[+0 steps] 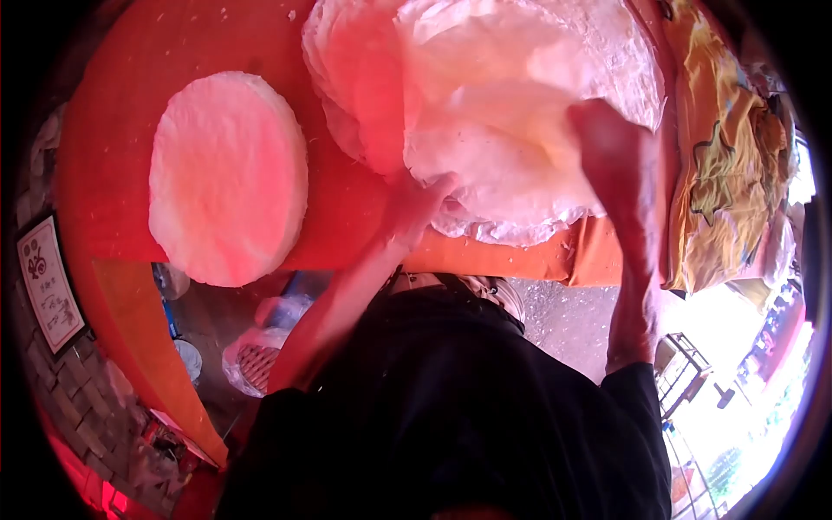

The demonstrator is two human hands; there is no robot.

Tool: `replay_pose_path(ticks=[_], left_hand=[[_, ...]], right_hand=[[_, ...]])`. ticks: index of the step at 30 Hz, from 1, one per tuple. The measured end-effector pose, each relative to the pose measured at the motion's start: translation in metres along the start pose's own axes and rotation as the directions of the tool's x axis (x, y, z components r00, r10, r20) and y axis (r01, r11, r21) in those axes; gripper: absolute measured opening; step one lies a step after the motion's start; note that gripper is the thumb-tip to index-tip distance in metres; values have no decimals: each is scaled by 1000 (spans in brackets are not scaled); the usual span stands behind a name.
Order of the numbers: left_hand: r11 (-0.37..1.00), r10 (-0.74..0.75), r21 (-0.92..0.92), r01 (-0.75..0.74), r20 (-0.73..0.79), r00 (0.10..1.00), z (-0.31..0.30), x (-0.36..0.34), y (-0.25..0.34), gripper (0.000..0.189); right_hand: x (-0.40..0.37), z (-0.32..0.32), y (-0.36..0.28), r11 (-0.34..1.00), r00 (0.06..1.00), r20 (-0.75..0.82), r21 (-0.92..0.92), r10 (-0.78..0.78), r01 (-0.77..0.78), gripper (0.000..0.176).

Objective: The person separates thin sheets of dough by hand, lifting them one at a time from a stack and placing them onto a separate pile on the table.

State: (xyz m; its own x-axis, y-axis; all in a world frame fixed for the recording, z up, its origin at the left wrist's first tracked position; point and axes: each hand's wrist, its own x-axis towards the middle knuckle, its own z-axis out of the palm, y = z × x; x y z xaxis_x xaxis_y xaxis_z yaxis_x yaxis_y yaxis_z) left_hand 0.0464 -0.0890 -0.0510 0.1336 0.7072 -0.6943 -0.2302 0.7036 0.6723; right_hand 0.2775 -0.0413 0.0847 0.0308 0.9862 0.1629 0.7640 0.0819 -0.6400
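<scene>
A broad pile of thin, pale round sheets [511, 61] with ragged edges lies on the orange-red tabletop [347, 225] in front of me. My left hand [420, 198] is at its near left edge, fingers closed at the rim of a thin sheet. Over the right part of the pile, my right hand [611, 139] is curled into a fist and slightly blurred; what it holds, if anything, I cannot tell. Between my hands the top sheets look rumpled and wavy. To the left lies a neat, thick, pale oval stack [228, 178], apart from both hands.
Crumpled yellow cloth or plastic [724, 173] covers the table's right side. Below the near edge sits a plastic bag with a ridged item [256, 360]. A framed sign [50, 282] stands at far left by brickwork. A metal rack [683, 373] is at lower right.
</scene>
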Motion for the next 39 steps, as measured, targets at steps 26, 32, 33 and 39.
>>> replay_pose_path(ticks=[26,32,33,39], left_hand=[[988,103,135,-79,-187,977,-67,42,57,14],[998,58,7,-57,-172,983,-84,34,52,16],[993,49,-98,-66,-162,986,-86,33,50,16],[785,526,509,-354,-244,815,-93,10,48,24]], right_hand=[[64,-139,123,730,902,-232,-673,-364,122,21],[89,-168,32,667,841,-52,-637,-539,387,16],[85,-162,5,667,828,-27,-609,-559,430,17],[-4,-35,-71,944,944,25,-21,-329,330,27]])
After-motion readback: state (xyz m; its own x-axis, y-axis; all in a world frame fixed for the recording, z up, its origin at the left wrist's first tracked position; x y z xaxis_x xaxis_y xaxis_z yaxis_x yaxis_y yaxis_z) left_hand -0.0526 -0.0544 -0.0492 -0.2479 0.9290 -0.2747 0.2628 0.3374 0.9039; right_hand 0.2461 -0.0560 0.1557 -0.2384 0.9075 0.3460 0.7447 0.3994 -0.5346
